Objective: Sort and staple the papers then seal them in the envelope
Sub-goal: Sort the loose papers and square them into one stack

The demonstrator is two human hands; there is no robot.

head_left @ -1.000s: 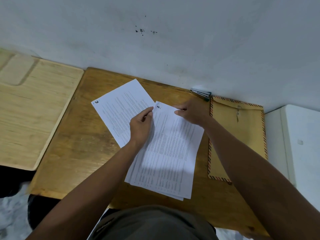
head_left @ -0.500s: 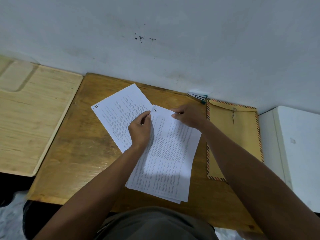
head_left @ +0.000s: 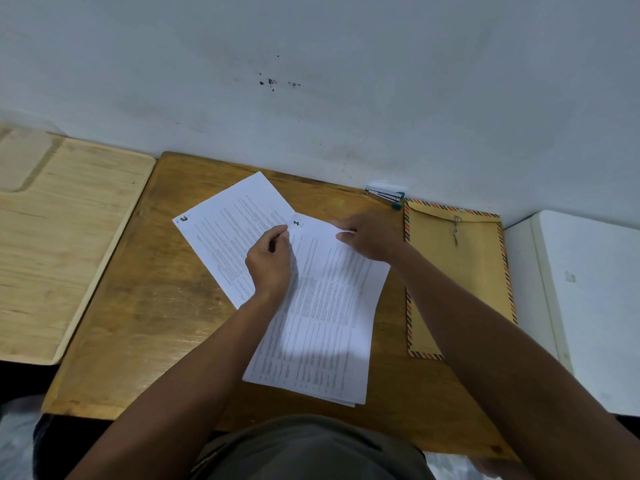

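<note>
A small stack of printed papers [head_left: 325,313] lies in the middle of the brown wooden table [head_left: 145,306]. Its top sheet carries a handwritten mark near the upper left corner. A single printed sheet [head_left: 225,237] lies tilted to the left, partly under the stack. My left hand [head_left: 270,261] rests on the stack's left edge with fingers curled at the top corner. My right hand [head_left: 370,237] pinches the stack's top edge. A brown envelope [head_left: 457,282] with a striped border and string tie lies to the right. A stapler [head_left: 386,195] sits by the wall.
A pale wooden board [head_left: 59,244] adjoins the table on the left. A white box-like surface [head_left: 588,306] stands on the right. The wall [head_left: 311,81] runs along the table's far edge.
My hands and the stack have stayed nearly in place; the fingers have shifted slightly at the stack's top edge. The view has tilted a little.
</note>
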